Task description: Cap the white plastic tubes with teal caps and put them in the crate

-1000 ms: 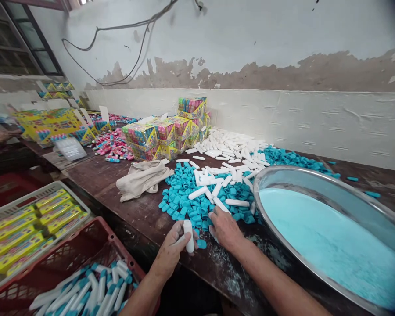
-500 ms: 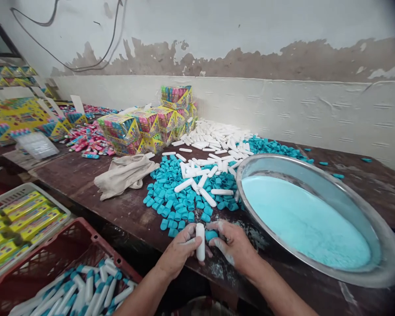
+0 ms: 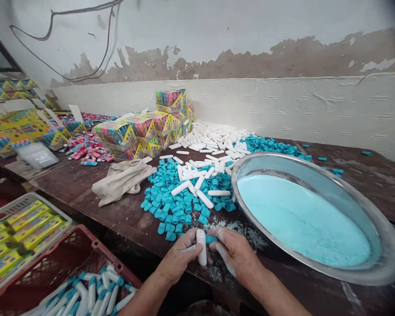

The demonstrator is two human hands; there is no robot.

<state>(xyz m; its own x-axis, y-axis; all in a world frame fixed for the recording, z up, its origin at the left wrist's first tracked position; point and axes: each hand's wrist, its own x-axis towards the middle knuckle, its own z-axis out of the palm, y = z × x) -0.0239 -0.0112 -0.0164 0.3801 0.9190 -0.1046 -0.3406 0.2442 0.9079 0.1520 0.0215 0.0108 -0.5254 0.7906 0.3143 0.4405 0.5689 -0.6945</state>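
Note:
My left hand (image 3: 179, 256) is closed on a white plastic tube (image 3: 201, 248), held nearly upright with its open end up. Close beside it, my right hand (image 3: 235, 252) pinches a blue cap (image 3: 211, 239) between thumb and fingers. Whether cap and tube touch, I cannot tell. Pale powder coats the fingers of both hands. Beyond them lies a heap of blue caps (image 3: 171, 204), with loose white tubes (image 3: 204, 199) on top of it. A large metal basin (image 3: 238, 188) of light blue powder (image 3: 299, 219) stands to the right of my hands.
A red crate (image 3: 85, 239) at lower left holds capped tubes (image 3: 92, 292); behind it is a grey tray (image 3: 57, 210) of yellow packs. A cloth (image 3: 121, 180), stacked display boxes (image 3: 141, 129) and more white tubes (image 3: 213, 136) lie farther back on the dark table (image 3: 75, 188).
The view has shifted slightly, and the scene sits a little to the left. Both hands keep their holds on the tube and the cap, with the cap now partly more hidden by the fingers.

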